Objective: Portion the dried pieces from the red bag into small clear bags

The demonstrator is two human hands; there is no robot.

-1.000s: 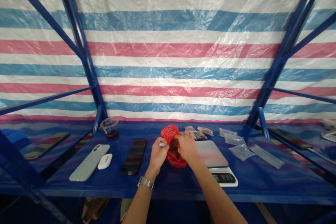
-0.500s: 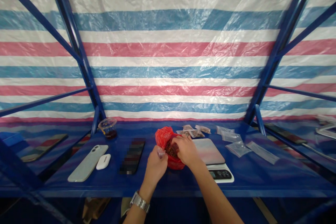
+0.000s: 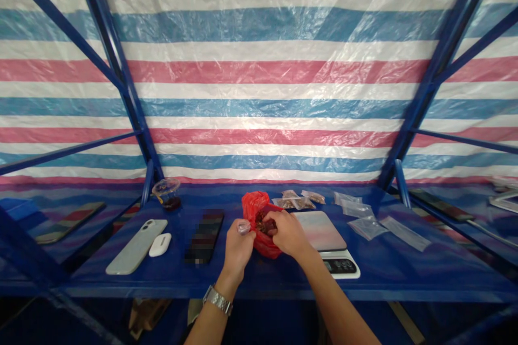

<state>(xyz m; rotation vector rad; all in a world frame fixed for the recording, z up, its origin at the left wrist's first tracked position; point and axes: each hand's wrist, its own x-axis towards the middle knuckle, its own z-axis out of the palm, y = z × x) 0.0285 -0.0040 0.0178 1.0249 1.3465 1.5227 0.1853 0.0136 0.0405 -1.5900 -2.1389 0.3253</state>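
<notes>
A red plastic bag [image 3: 256, 203] stands with its mouth open on the blue shelf, small brown dried pieces [image 3: 262, 223] inside it. My right hand [image 3: 286, 230] reaches into the mouth from the right, fingers curled together in the pieces; what they pinch is hidden. On the bag's left side, my left hand [image 3: 238, 242] is closed around a crumpled small clear plastic bag [image 3: 243, 227]. Just right of my right hand lies a digital scale [image 3: 321, 232] with a metal plate. Behind it are several filled clear bags [image 3: 299, 203].
Flat clear bags [image 3: 366, 227] lie at the right. Leftward are a black phone [image 3: 205, 237], a white earbud case [image 3: 160, 245], a pale phone [image 3: 136, 247] and a plastic cup [image 3: 167, 194] of dark liquid. Blue metal posts [image 3: 133, 102] flank the shelf [image 3: 404, 275]; a striped tarp hangs behind.
My left hand has moved slightly left and up, apart from the red bag's opening. My right hand stays in the red bag, fingers shifted a little. The view has tilted slightly.
</notes>
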